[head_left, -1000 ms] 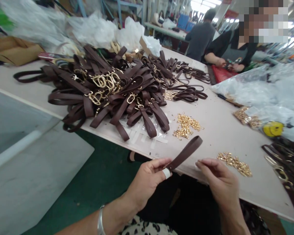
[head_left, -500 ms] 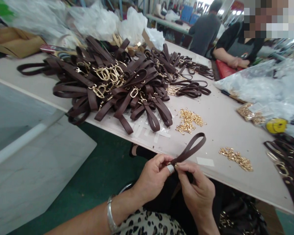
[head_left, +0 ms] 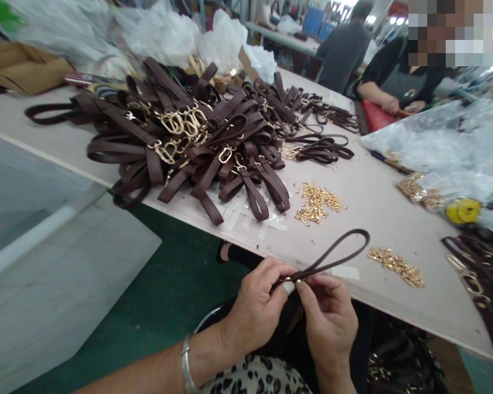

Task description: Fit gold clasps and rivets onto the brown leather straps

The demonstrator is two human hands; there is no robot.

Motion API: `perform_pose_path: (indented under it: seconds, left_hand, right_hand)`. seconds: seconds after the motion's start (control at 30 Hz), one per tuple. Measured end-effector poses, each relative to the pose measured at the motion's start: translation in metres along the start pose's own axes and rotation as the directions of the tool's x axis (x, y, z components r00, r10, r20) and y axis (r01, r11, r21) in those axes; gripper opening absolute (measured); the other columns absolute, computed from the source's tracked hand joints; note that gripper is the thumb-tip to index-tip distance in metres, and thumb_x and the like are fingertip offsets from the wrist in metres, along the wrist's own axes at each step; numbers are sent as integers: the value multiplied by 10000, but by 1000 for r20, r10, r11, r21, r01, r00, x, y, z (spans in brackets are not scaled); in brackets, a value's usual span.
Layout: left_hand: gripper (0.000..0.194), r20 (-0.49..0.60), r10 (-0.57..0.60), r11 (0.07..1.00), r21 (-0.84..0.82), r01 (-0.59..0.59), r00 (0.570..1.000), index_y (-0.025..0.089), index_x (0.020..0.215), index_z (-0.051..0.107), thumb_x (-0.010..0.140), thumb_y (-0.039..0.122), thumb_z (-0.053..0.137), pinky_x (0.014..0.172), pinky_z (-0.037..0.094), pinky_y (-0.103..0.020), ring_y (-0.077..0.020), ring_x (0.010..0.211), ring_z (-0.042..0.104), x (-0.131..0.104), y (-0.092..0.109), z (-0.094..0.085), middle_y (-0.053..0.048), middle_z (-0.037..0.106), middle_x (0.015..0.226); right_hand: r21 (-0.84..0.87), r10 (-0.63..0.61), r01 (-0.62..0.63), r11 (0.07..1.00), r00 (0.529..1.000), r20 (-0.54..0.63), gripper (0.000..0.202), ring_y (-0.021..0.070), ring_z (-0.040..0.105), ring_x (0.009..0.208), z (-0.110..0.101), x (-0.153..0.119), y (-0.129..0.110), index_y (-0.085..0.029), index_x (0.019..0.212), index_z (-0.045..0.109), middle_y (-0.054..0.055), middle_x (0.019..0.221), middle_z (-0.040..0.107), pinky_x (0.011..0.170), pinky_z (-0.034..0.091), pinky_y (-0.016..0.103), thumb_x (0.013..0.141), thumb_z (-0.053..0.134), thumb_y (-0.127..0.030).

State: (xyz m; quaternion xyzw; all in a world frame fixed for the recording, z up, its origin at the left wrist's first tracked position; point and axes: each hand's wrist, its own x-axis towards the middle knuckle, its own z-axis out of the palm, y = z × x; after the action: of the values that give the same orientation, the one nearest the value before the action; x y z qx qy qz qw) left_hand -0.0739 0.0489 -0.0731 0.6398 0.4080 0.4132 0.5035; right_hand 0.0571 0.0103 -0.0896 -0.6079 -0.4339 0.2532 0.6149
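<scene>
Between my hands, just off the table's near edge, is a dark brown leather wrist strap (head_left: 336, 246) with its loop pointing away to the right. My left hand (head_left: 261, 303) is closed on the strap's joined end, a pale wrap on its thumb. My right hand (head_left: 332, 312) pinches against the strap close to the left thumb. A tiny gold stud (head_left: 298, 281) shows at the right thumb tip; the fingers cover most of it. Beyond them, small gold studs lie in one pile (head_left: 317, 201) and a second pile (head_left: 396, 267) on the table.
A big heap of brown straps with gold clasps (head_left: 184, 123) covers the left of the table (head_left: 378, 197). More straps (head_left: 476, 273) lie at the right edge. Plastic bags (head_left: 447, 137) and a yellow tape measure (head_left: 463, 210) sit right. A co-worker (head_left: 398, 82) sits across.
The strap has turned so its loop shows edge-on and reaches further right. Both hands keep their hold, with the right fingers slightly shifted.
</scene>
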Motion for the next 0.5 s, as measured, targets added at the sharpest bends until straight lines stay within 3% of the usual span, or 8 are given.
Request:
perform_pose_path:
  seconds: [0.17, 0.33, 0.5]
  left_hand:
    - [249, -47, -11, 1000, 10, 11, 999, 192, 1021, 688, 869, 45, 556, 845, 479, -251, -166, 931, 628, -3, 0, 7, -27, 664, 968]
    - [243, -107, 30, 997, 72, -23, 994, 202, 1058, 670, 905, 74, 532, 859, 488, -237, -159, 944, 632, -4, -1, 11, -29, 665, 986]
    - [227, -46, 128, 981, 155, -119, 991, 253, 1064, 690, 930, 172, 524, 878, 496, -214, -172, 975, 651, -9, -4, 3, -21, 695, 1030]
  right_hand:
    - [53, 82, -83, 995, 996, 18, 141, 142, 671, 677, 2, 1, -3, -206, 894, 659, 8, 783, 695, 611, 564, 226, 800, 754, -251]
    - [100, 0, -6, 995, 998, 60, 80, 152, 661, 823, 3, 0, 7, -227, 911, 685, 14, 886, 689, 761, 561, 257, 840, 706, -196]
    - [275, 215, -235, 932, 971, 100, 97, 147, 645, 739, 4, 0, -11, -223, 849, 618, -4, 793, 679, 700, 552, 261, 827, 705, -261]
